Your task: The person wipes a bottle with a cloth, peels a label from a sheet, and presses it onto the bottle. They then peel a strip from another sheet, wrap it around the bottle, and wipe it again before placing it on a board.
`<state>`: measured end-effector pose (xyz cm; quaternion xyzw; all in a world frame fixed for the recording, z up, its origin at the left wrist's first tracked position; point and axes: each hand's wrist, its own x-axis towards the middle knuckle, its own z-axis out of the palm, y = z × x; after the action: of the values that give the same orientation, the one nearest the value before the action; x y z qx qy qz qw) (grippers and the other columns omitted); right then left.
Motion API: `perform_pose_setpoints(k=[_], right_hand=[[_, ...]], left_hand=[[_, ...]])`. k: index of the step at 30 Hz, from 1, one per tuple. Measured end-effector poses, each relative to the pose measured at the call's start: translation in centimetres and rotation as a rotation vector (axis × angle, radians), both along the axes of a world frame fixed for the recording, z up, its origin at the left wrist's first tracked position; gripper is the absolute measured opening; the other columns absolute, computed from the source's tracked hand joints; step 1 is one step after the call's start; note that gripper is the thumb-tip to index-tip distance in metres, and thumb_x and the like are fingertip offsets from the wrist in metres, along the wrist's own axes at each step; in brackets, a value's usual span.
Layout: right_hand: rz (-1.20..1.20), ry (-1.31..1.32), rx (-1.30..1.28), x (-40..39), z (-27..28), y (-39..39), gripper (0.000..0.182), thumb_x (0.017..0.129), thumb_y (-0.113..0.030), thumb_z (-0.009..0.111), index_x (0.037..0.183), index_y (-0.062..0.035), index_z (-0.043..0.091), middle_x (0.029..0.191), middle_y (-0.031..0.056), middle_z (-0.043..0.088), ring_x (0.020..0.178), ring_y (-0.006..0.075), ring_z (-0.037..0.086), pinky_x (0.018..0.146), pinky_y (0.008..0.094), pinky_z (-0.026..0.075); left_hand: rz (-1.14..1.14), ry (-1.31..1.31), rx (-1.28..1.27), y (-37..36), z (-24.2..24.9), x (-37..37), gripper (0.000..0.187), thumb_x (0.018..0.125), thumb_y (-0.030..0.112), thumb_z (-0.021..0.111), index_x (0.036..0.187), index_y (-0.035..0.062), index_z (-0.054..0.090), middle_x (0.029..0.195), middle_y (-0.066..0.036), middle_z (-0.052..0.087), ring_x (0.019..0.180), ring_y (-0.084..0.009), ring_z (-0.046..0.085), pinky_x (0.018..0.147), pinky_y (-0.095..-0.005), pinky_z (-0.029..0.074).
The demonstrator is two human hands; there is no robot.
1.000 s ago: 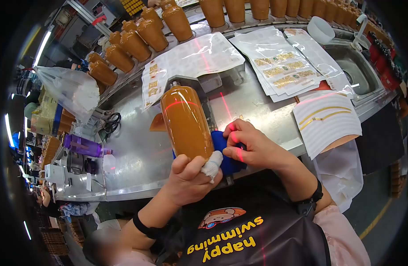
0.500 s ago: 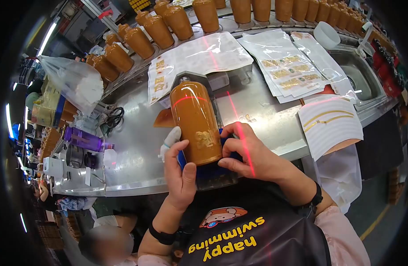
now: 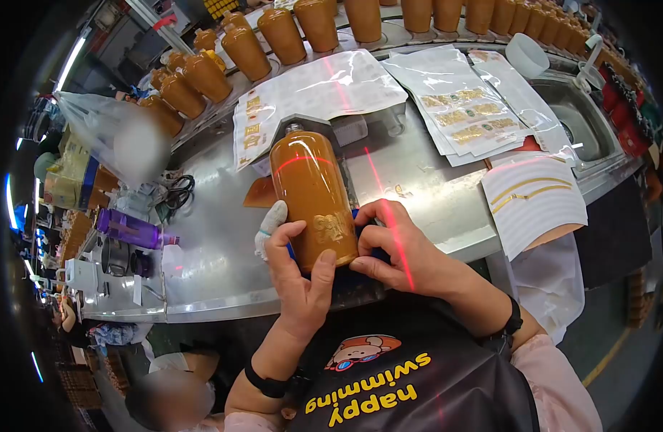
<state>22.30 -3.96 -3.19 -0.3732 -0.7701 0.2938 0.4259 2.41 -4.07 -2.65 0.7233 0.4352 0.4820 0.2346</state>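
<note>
A glossy brown bottle (image 3: 311, 191) lies tilted back in a dark holder with blue parts, its neck pointing away from me. Near its base is a raised gold emblem (image 3: 332, 227), and a red laser line crosses its shoulder. My left hand (image 3: 297, 270) grips the bottle's lower left side, thumb pressed just below the emblem. White covering wraps one of its fingers. At the lower right edge, my right hand (image 3: 396, 248) has curled fingers and holds the base between thumb and fingers. A second laser line runs over that hand. The holder is mostly hidden beneath the bottle.
Sheets of gold labels (image 3: 457, 115) lie behind on the metal table (image 3: 216, 245), beside a sink (image 3: 573, 122). White strips with gold bands (image 3: 537, 198) sit at right. Brown bottles (image 3: 281, 36) line the curved conveyor. A purple bottle (image 3: 130, 228) and a seated person are at left.
The bottle has turned slightly, so its emblem sits farther right. My left thumb has moved onto the bottle's front. My right hand stays nearly in place. Bottles on the conveyor have shifted.
</note>
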Motion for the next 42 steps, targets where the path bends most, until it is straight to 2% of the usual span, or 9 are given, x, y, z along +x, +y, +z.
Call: perform_pose_setpoints(k=[12,15,18,21,27,31,37,40,42], right_hand=[[-0.002,-0.002,0.002,0.0,0.1,0.0,0.023,0.077,-0.015,0.077,0.083,-0.0048,0.057,0.110,0.0166,0.048,0.107,0.0350,0.047,0.094,0.0420,0.040],[0.001,-0.003,0.005,-0.1,0.0,0.1,0.023,0.078,-0.016,0.077,0.083,-0.0049,0.057,0.110,0.0166,0.048,0.107,0.0349,0.047,0.094,0.0421,0.040],[-0.003,-0.023,0.013,-0.1,0.0,0.1,0.023,0.078,-0.016,0.076,0.083,-0.0051,0.057,0.110,0.0164,0.048,0.107,0.0349,0.046,0.094,0.0421,0.040],[0.004,-0.020,0.014,0.0,0.1,0.1,0.022,0.078,-0.016,0.076,0.082,-0.0053,0.058,0.111,0.0162,0.048,0.108,0.0348,0.046,0.094,0.0420,0.040],[0.016,0.003,-0.043,-0.1,0.0,0.1,0.021,0.079,-0.016,0.076,0.083,-0.0051,0.059,0.111,0.0163,0.048,0.109,0.0346,0.046,0.094,0.0420,0.040],[0.009,-0.023,-0.039,-0.1,0.1,0.0,0.020,0.079,-0.016,0.076,0.083,-0.0051,0.059,0.112,0.0166,0.048,0.109,0.0348,0.046,0.094,0.0420,0.040],[0.007,-0.016,-0.047,-0.1,0.1,0.0,0.021,0.079,-0.017,0.076,0.083,-0.0051,0.059,0.112,0.0169,0.048,0.109,0.0352,0.046,0.094,0.0421,0.040],[0.013,-0.020,-0.047,-0.1,0.2,0.1,0.021,0.079,-0.017,0.076,0.083,-0.0052,0.059,0.112,0.0170,0.048,0.109,0.0352,0.046,0.095,0.0422,0.040],[0.014,-0.026,-0.039,0.0,0.1,0.1,0.021,0.079,-0.016,0.076,0.083,-0.0053,0.059,0.113,0.0170,0.048,0.109,0.0352,0.046,0.095,0.0422,0.040]], left_hand=[[-0.022,-0.009,-0.030,-0.1,0.1,0.0,0.052,0.090,0.024,0.064,0.130,0.0019,0.039,0.140,-0.015,0.034,0.134,-0.0251,0.031,0.113,-0.0382,0.021],[-0.120,-0.207,-0.110,0.2,-0.7,-0.8,0.050,0.093,0.024,0.062,0.131,0.0022,0.039,0.143,-0.016,0.032,0.135,-0.0256,0.031,0.114,-0.0382,0.020],[-0.071,-0.046,-0.021,0.2,-0.5,-0.9,0.046,0.095,0.024,0.057,0.131,0.0018,0.039,0.143,-0.016,0.035,0.135,-0.0258,0.031,0.114,-0.0383,0.019],[-0.143,-0.439,-0.062,0.0,-0.9,-1.0,0.042,0.097,0.022,0.055,0.130,0.0015,0.039,0.136,-0.014,0.041,0.132,-0.0247,0.035,0.113,-0.0379,0.021],[-0.049,-0.319,-0.073,-1.9,-2.3,-2.3,0.039,0.096,0.019,0.056,0.126,0.0018,0.039,0.125,-0.011,0.044,0.121,-0.0216,0.040,0.109,-0.0359,0.025],[-0.045,-0.284,-0.125,-1.4,-1.3,-1.8,0.040,0.092,0.017,0.062,0.122,0.0011,0.039,0.120,-0.011,0.039,0.118,-0.0200,0.037,0.107,-0.0336,0.025],[-0.023,-0.281,-0.162,-1.2,-0.9,-1.6,0.042,0.090,0.017,0.064,0.120,0.0014,0.039,0.119,-0.010,0.038,0.116,-0.0193,0.037,0.106,-0.0329,0.024],[-0.018,-0.254,-0.153,-1.1,-1.1,-1.7,0.045,0.089,0.018,0.065,0.121,0.0011,0.038,0.121,-0.012,0.039,0.116,-0.0214,0.038,0.106,-0.0340,0.026],[-0.022,-0.239,-0.046,-1.7,-1.5,-2.1,0.044,0.088,0.018,0.065,0.120,0.0003,0.041,0.119,-0.014,0.043,0.115,-0.0247,0.041,0.106,-0.0382,0.027]])
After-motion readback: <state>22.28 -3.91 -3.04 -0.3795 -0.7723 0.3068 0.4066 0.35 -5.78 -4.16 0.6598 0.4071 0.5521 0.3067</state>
